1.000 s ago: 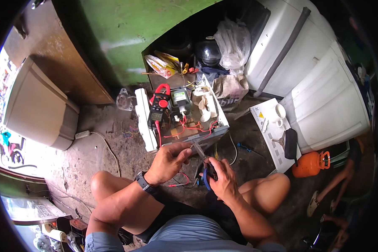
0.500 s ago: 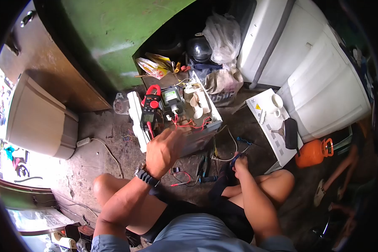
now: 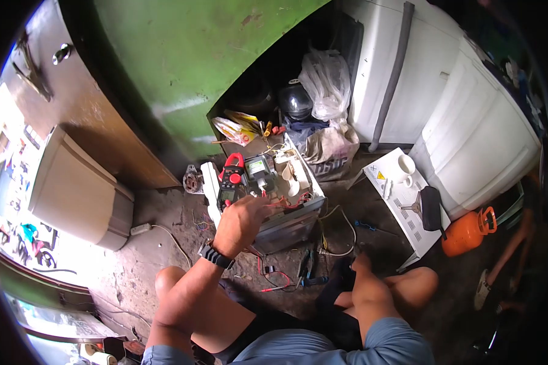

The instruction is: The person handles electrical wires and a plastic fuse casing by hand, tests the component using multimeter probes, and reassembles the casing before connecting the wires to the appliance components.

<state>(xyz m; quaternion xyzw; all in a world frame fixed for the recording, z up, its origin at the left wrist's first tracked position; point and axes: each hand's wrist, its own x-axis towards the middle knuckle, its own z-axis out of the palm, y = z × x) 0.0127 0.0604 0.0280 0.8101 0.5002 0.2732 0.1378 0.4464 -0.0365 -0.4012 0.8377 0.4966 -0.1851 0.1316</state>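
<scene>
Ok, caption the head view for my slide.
Left hand at an opened appliance, near a clamp meter.

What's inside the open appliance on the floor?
A labelled dark box, white fan blades and red wires show inside the open appliance. The left hand hides part of the near side; whatever lies beneath those parts is covered.

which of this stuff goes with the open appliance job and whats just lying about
Likely in the job:
- open appliance, left hand over it
- clamp meter, on the appliance
- red probe, on the floor
- pliers, probably, beside the probe

Seemingly lying about:
- white mug
- orange gas cylinder
- clear plastic bag
</scene>
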